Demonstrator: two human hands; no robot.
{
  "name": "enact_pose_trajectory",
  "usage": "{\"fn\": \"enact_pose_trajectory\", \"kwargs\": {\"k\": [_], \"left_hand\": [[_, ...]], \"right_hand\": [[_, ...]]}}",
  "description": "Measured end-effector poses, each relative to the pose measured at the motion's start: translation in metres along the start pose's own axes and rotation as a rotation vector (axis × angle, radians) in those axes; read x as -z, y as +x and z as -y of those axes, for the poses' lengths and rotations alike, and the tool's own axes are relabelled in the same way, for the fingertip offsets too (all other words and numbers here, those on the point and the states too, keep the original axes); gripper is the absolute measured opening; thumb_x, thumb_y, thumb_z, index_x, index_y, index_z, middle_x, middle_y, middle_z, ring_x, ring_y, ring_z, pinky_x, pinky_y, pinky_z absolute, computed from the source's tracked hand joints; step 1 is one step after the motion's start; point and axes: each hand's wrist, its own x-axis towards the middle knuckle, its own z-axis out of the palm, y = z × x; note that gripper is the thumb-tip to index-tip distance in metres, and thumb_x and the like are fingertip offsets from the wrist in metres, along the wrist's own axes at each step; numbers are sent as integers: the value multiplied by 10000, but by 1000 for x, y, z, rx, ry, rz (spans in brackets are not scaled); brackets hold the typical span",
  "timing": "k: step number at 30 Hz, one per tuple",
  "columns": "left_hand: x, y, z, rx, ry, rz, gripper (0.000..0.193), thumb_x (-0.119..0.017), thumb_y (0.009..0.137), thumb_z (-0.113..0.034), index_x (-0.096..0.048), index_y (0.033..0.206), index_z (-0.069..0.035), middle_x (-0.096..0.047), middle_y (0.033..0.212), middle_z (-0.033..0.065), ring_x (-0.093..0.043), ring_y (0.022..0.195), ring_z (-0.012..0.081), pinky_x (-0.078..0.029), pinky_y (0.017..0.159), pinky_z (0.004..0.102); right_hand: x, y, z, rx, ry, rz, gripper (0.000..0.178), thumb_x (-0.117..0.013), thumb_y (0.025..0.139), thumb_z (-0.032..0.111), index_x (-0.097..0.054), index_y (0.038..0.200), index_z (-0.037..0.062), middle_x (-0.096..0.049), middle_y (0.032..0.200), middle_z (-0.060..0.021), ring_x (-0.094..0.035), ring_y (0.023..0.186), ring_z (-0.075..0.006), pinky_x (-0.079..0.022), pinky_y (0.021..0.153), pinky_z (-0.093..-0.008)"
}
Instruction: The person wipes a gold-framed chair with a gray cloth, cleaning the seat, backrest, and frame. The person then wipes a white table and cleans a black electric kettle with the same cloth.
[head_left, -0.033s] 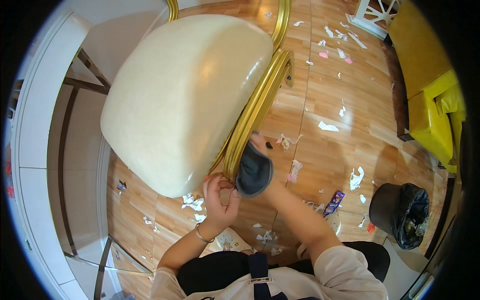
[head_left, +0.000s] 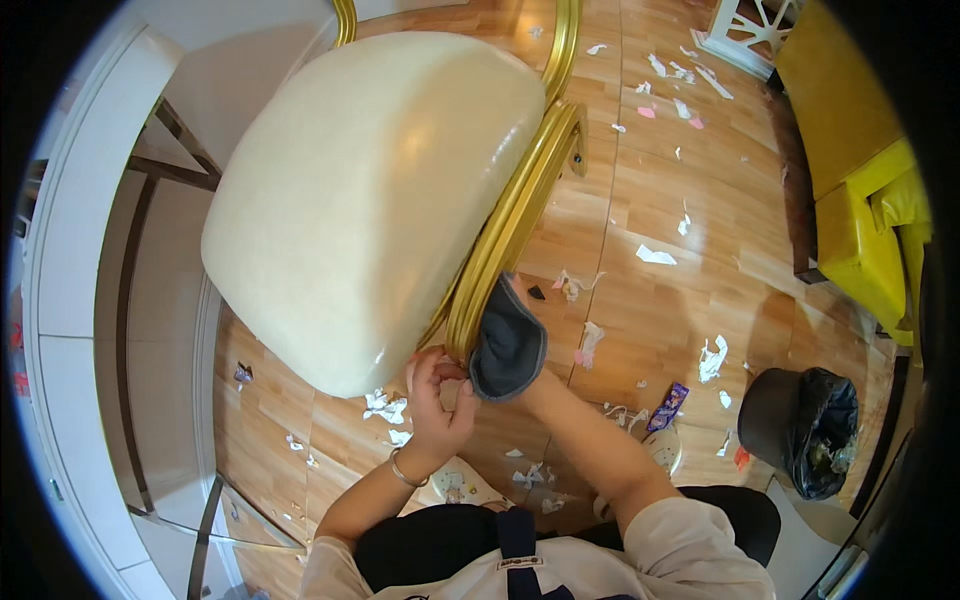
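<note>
A chair with a glossy cream seat and a gold frame is in front of me. At the near end of the gold frame, my left hand has its fingers curled. Its thumb and fingertips are close to the edge of a dark grey cloth, but what they pinch is hidden. My right hand is mostly behind that cloth, pressing it against the outer side of the frame; only a little skin shows past its edge.
Torn paper scraps litter the wood floor. A purple wrapper lies right of my knees, near a black-lined bin. A yellow sofa stands at right, a white wall unit at left.
The cloth has shifted slightly and covers more of my right fingers, which showed above it before. The chair has moved a touch nearer. My left hand is almost unchanged.
</note>
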Motion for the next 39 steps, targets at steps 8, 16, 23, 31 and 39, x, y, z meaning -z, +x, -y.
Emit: {"fn": "enact_pose_trajectory", "kwargs": {"k": [8,16,23,31,39], "left_hand": [[-2,4,-8,6,29,24,504,-506,891,55,-317,1357,90,-438,1164,157,-582,913,186,-475,883,321],[-2,7,-14,63,31,24,448,-513,912,36,-345,1323,90,-448,1152,155,-587,935,179,-466,908,327],[-8,10,-9,117,-67,-90,367,-577,901,18,-425,1227,89,-451,1102,150,-600,813,158,-480,770,264],[-9,9,-3,196,-58,-88,305,-599,900,1,-452,1159,64,-435,1068,134,-574,771,150,-483,732,267],[-11,12,-3,78,-26,-78,309,-579,901,8,-421,1161,65,-446,1073,144,-563,791,161,-480,724,273]], "right_hand": [[65,60,-6,524,-609,1,324,-649,760,37,-619,1082,23,-623,970,-150,-591,894,-339,-462,828,-410],[66,132,5,253,-386,-312,248,-552,826,-2,-619,1062,-42,-662,1010,-174,-617,924,-276,-484,815,-350],[-8,30,11,41,-164,-511,76,-583,790,-11,-597,861,10,-605,821,-128,-585,792,-245,-457,712,-354],[58,146,-44,-7,-677,-178,185,-579,832,274,-618,794,97,-630,736,-84,-587,665,-254,-460,660,-370],[41,110,-50,348,-911,-346,145,-649,739,211,-620,743,69,-612,764,-112,-559,778,-344,-429,690,-446]]}}
